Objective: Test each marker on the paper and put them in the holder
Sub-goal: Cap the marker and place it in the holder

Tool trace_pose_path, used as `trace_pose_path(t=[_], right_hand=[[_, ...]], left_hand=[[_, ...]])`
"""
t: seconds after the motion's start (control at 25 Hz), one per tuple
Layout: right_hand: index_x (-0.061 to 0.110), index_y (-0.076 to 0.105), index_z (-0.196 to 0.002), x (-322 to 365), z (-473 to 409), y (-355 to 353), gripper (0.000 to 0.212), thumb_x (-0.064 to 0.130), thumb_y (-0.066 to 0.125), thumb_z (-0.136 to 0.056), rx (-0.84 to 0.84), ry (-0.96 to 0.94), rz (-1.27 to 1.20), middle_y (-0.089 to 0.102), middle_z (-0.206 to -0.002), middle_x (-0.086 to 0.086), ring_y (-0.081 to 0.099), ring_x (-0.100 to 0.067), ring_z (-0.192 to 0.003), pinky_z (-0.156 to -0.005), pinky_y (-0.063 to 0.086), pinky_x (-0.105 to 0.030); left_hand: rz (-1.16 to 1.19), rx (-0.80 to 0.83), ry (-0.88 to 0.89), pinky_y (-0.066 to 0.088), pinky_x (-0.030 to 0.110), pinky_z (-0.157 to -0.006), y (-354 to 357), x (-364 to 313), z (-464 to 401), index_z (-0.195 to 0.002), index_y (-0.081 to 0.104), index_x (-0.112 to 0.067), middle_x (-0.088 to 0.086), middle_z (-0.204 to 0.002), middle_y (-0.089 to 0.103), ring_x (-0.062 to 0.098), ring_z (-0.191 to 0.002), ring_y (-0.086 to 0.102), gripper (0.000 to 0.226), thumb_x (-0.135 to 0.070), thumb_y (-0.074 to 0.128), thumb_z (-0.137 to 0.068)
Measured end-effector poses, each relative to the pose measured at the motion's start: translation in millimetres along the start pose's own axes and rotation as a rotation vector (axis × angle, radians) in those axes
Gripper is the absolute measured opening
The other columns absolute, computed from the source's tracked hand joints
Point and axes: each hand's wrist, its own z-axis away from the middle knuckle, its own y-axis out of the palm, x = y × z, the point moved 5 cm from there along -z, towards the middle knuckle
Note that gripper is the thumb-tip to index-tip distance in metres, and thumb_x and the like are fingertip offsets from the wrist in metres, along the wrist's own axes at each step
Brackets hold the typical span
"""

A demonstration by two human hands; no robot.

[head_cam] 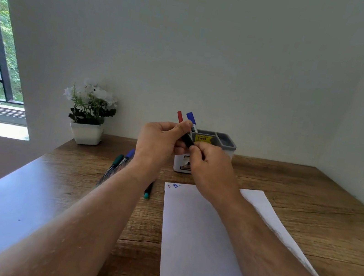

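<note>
Both hands grip one slim black marker slanting between them: left hand higher, right hand pinching its lower end

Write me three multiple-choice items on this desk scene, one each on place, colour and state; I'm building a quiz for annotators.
1. Where does the flower pot stand?
A. Left of the holder, by the wall
B. On the paper
C. Right of the holder

2. What colour is the scribble on the paper?
A. Red
B. Blue
C. Green

3. What are the hands doing?
A. Resting flat
B. Both gripping one dark marker
C. Lifting the paper

Answers: 1 A, it stands at the back left; 2 B, blue ink shows; 3 B, left hand and right hand curl round it.
</note>
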Motion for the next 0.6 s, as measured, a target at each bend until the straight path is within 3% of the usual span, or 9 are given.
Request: trace_pose_path(t=[0.12, 0.32, 0.6], right_hand=[[0.024, 0.068, -0.104, 1, 1, 1, 0.023, 0.035, 0.048, -0.099, -0.016, -0.053, 0.11, 0.067, -0.08, 0.01, 0.063, -0.006, -0.071, -0.061, 0.054, -0.025], [0.023, 0.067, -0.112, 6, -2, -3, 0.037, 0.047, 0.042, -0.1, -0.044, -0.053, 0.232, 0.07, -0.092, 0.003, 0.065, -0.011, -0.079, -0.07, 0.059, -0.032], [0.021, 0.071, -0.095, 8, -4, -10, 0.052, 0.061, 0.037, -0.094, -0.03, 0.013, 0.257, 0.07, -0.084, 0.003, 0.065, -0.013, -0.074, -0.065, 0.059, -0.03]], left_hand=[[-0.017, -0.031, -0.038, 0.061, 0.03, -0.066, -2, 3, -1, -0.075, 0.078, -0.02, 0.01, -0.073, 0.075, 0.014, -0.056, 0.065, 0.021, -0.04, 0.076, -0.077], [0.063, -0.076, -0.051, 0.058, 0.025, -0.058, -5, 4, -3, -0.079, 0.078, -0.016, 0.008, -0.069, 0.074, 0.012, -0.053, 0.063, 0.023, -0.039, 0.077, -0.077], [0.168, -0.113, -0.039, 0.054, 0.022, -0.055, -6, 0, -4, -0.082, 0.077, -0.009, 0.007, -0.067, 0.071, 0.012, -0.054, 0.062, 0.029, -0.038, 0.079, -0.077]])
